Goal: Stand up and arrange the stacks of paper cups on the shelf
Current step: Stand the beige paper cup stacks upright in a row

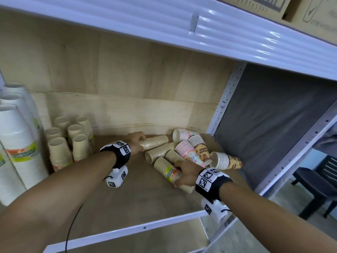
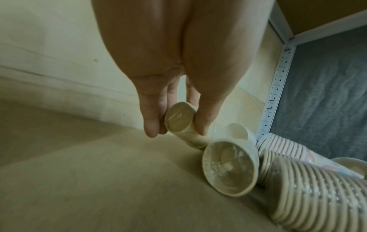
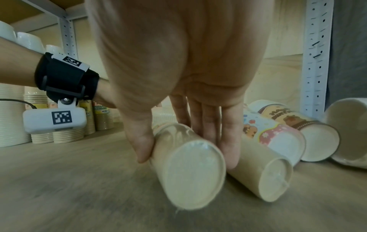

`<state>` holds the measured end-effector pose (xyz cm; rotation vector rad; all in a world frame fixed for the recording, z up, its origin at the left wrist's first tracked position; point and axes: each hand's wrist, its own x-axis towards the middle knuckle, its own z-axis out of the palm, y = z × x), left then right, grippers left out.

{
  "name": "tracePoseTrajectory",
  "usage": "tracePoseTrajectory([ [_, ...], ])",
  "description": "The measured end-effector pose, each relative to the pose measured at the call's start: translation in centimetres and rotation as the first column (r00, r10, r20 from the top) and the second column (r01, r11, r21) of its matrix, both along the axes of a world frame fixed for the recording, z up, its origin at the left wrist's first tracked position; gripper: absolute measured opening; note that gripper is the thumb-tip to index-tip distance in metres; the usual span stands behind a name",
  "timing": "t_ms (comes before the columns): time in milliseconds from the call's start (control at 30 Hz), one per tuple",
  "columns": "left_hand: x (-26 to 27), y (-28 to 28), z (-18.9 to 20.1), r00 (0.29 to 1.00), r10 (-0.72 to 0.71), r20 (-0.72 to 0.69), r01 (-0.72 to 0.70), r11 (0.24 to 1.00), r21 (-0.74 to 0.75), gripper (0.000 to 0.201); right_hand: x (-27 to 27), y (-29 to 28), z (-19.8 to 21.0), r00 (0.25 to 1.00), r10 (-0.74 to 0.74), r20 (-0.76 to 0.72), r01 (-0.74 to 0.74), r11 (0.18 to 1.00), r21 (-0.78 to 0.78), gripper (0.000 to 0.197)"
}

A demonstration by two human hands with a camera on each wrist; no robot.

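- Left hand [image 2: 178, 70], seen from the wrist: thumb and fingers [image 2: 152, 125] pinch the closed base end of a lying stack of cups [image 2: 185, 125].
- Second lying stack [image 2: 228, 169], just beside the first, open mouth toward the camera.
- Ribbed cup rims [image 2: 309, 188] of further lying stacks at lower right, pink-striped ones [image 2: 282, 147] behind.
- Wooden shelf board [image 2: 99, 180] beneath; white perforated post [image 2: 276, 94] and grey cloth [image 2: 327, 94] at right.
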<state>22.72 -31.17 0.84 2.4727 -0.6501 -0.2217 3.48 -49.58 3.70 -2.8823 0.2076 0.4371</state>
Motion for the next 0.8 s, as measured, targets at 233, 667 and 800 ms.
tracePoseTrajectory([
  [233,-0.6,-0.3,2.9,0.995,0.056,0.084,-0.047,0.994,-0.095,0.035,0.6,0.3,2.7,0.996,0.049,0.069,-0.048,0.999,-0.016,0.056],
  [667,-3.0,2.6,9.9,0.965,0.123,0.230,-0.105,0.991,-0.087,0.034,4.4,3.4,6.7,0.969,0.140,0.205,-0.142,0.990,-0.004,0.041],
  [800,-4.2,4.3,11.4,0.982,0.134,0.132,-0.119,0.986,-0.115,0.032,5.6,5.0,7.4,0.945,0.179,0.275,-0.180,0.983,-0.022,0.038],
])
